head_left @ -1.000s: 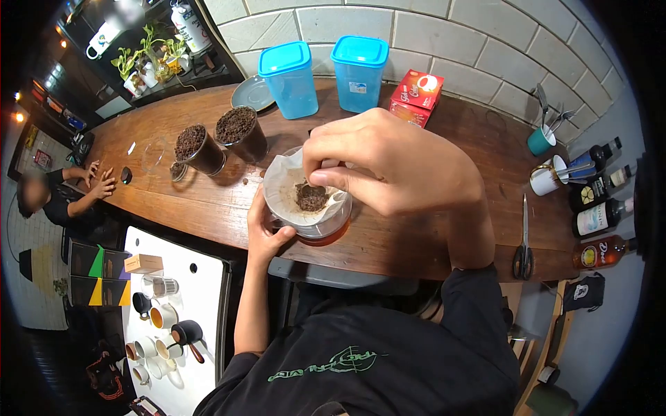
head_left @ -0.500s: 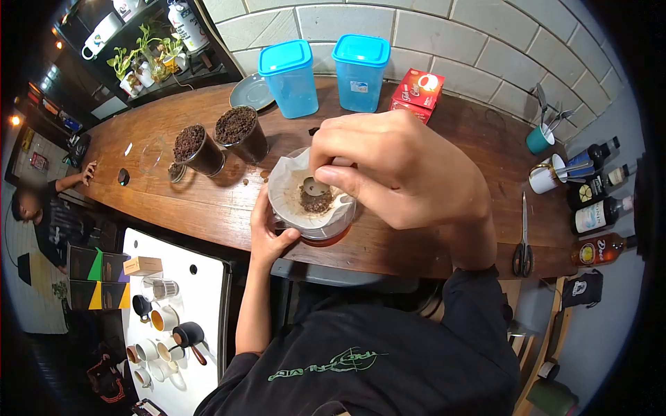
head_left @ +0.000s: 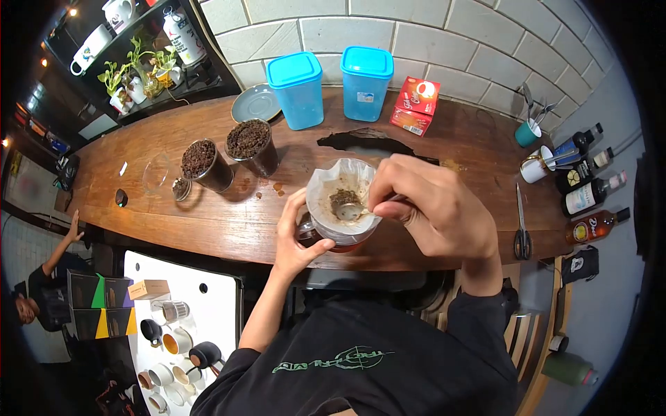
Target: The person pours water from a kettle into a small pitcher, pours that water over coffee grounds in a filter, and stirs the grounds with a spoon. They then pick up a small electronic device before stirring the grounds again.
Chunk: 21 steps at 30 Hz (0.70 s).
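A white paper filter (head_left: 326, 187) lined with wet brown grounds (head_left: 343, 197) sits in a clear glass coffee server (head_left: 340, 239), with reddish-brown liquid low in it. Around the server's left side and handle, my left hand (head_left: 297, 239) is closed, the thumb along the near side. My right hand (head_left: 437, 208) pinches the handle of a spoon (head_left: 351, 211) whose bowl rests inside the filter among the grounds. Most of the spoon's handle is hidden by my fingers. Left of the filter stand two glasses heaped with dark grounds, a taller glass (head_left: 251, 142) and another glass (head_left: 207, 166).
Behind are two blue-lidded containers (head_left: 298, 93), a red box (head_left: 415, 105) and a grey plate (head_left: 255, 104). Scissors (head_left: 522, 232) and bottles (head_left: 590, 229) stand right. Cups (head_left: 161, 375) fill a white table at lower left. Another person's hand (head_left: 73, 229) is far left.
The view has shifted, so the bench looks lower. My right hand has moved right, and the spoon bowl has gone from the filter's far side to its near side. The other person's hand lifted.
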Tool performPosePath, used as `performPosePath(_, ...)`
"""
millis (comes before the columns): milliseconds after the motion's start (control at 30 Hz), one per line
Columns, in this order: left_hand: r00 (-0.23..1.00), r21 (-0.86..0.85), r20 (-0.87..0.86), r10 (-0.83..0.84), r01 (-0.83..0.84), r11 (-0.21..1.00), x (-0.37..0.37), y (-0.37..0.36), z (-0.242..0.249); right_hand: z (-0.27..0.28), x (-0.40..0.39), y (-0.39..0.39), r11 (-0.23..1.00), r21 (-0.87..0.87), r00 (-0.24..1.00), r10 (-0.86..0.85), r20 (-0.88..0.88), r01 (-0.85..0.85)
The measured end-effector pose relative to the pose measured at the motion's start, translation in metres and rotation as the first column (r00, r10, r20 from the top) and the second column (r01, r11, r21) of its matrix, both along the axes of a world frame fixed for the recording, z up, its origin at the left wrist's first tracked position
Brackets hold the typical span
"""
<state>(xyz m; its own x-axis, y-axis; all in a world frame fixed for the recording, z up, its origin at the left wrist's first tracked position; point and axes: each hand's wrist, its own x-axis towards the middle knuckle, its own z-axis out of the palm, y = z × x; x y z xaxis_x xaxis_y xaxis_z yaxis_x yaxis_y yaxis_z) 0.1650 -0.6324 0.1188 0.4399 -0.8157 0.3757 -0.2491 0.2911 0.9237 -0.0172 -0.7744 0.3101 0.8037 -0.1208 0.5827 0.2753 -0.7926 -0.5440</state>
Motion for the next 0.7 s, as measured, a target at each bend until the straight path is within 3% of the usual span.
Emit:
performPosePath(67, 1.000, -0.008, 0.006, -0.017, 0.017, 1.000, 0.000, 0.000, 0.003, -0.004, 0.001, 0.003, 0.998, -0.045, 0.997, -0.045, -0.067, 0.042)
performPosePath(267, 0.999, -0.038, -0.002, -0.052, 0.051, 0.998, 0.003, 0.000, 0.004, -0.007, 0.000, 0.014, 0.978, -0.023, 0.978, -0.207, 0.018, 0.207)
performPosePath(400, 0.997, -0.046, 0.038, -0.061, 0.062, 0.997, 0.005, -0.001, 0.006, -0.011, 0.006, 0.016, 0.970, -0.040, 0.971, -0.237, 0.018, 0.238)
performPosePath(500, 0.995, -0.028, 0.069, -0.070, 0.072, 0.997, 0.008, 0.000, 0.004, -0.012, 0.002, 0.018, 0.983, -0.024, 0.980, -0.182, -0.080, 0.181)
performPosePath(700, 0.996, -0.040, 0.055, -0.071, 0.073, 0.996, 0.008, -0.001, 0.003, -0.009, -0.005, 0.021, 0.966, 0.095, 0.971, -0.240, -0.003, 0.239)
